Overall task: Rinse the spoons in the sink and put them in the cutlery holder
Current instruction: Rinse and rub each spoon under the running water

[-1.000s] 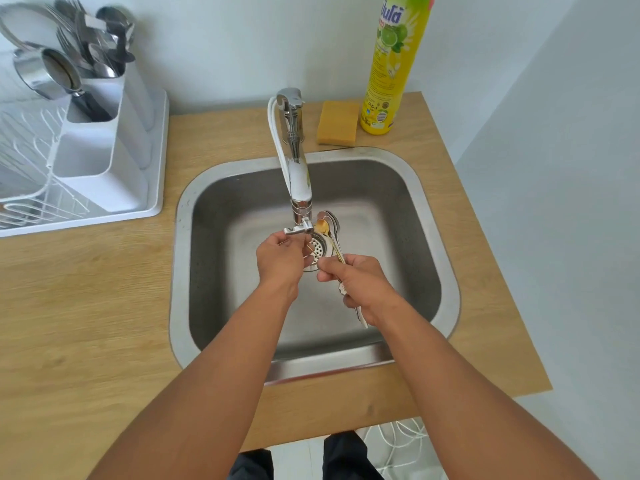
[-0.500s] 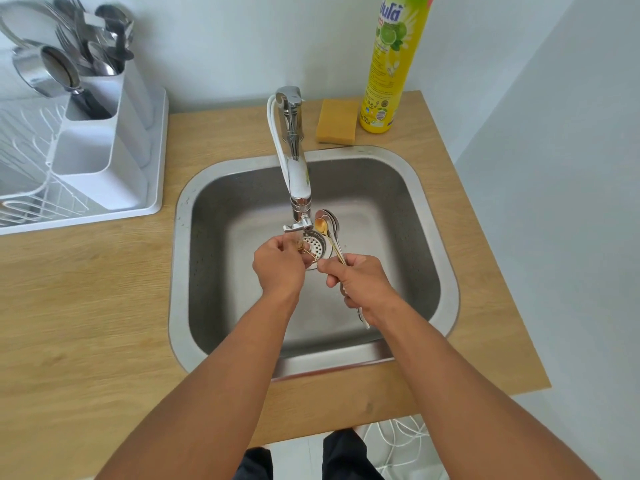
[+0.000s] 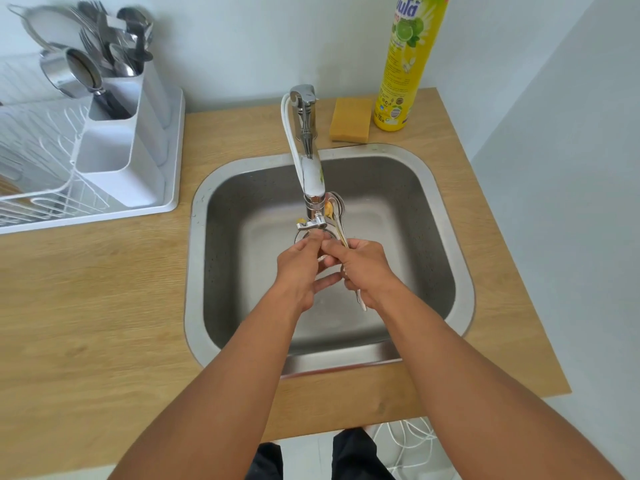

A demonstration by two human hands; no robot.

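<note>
The spoons (image 3: 336, 216), a small bundle of bright metal ones, are held over the middle of the sink (image 3: 446, 216), bowls pointing toward the back wall just beside the tap's outlet, handle tips showing below the right hand (image 3: 367, 268). That hand is curled round their handles. The left hand (image 3: 298, 268) meets it from the other side, fingers bent in against the spoons and the right hand's fingers; whether it actually grips them cannot be told.

The steel sink is set into a pale wooden bench (image 3: 86, 306) against a light wall. The tap (image 3: 306, 147) rises from the back rim. At the bench's back right corner stand a yellow sponge (image 3: 349, 124) and, touching beside it, a tall yellow bottle of dish soap (image 3: 405, 64). At the back left, a white drying rack (image 3: 41, 168) carries the white cutlery holder (image 3: 121, 161): its rear compartment is crowded with forks and spoons, a metal cup (image 3: 71, 72) leans at the next, the front one looks bare.
</note>
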